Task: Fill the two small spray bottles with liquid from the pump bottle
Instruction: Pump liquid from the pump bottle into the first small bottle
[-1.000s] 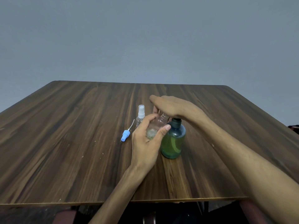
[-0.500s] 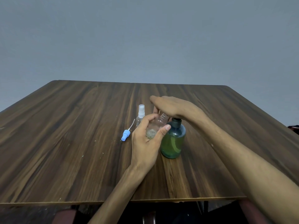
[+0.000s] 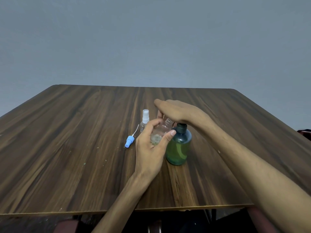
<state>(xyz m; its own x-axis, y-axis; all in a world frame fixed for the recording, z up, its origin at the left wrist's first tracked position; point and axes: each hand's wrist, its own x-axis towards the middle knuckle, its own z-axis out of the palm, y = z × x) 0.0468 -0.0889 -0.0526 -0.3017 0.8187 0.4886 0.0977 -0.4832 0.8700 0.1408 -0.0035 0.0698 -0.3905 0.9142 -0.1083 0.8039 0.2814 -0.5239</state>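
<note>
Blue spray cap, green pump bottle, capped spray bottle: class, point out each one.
blue spray cap (image 3: 129, 142), head view, on its blue body.
green pump bottle (image 3: 179, 148), head view, on its liquid-filled belly.
capped spray bottle (image 3: 145, 115), head view, on its white spray head.

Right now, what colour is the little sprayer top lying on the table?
Light blue sprayer top, clearest in the head view.

Left hand (image 3: 151, 148) curled upward, right hand (image 3: 176, 110) flat, palm-down.

Two small clear spray bottles (image 3: 145, 122) (image 3: 160, 132) and one green pump bottle (image 3: 178, 147) are counted. One detached blue spray head (image 3: 129, 142) is seen on one bench (image 3: 67, 140).
</note>
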